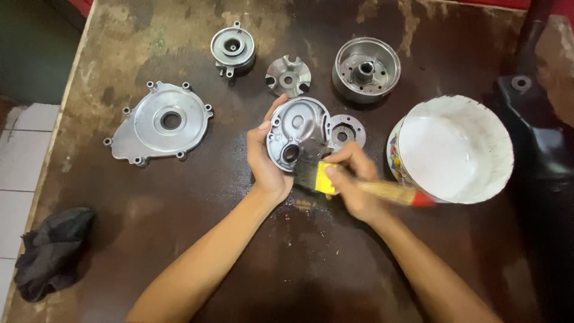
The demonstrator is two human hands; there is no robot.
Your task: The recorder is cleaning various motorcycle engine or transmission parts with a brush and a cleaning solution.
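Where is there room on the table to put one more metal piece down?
Bare wood lies between the dark rag and the left forearm, below the big flat cover. It is crowded around both hands, left and right, between the small parts and the white bowl.

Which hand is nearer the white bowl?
Right. The right hand, holding a brush, is just left of the white bowl; the left hand is farther left, holding a metal cover.

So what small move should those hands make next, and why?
Probably sweep the brush across the round metal cover: the right hand has its bristles at the lower edge, and the left hand holds the cover tilted up.
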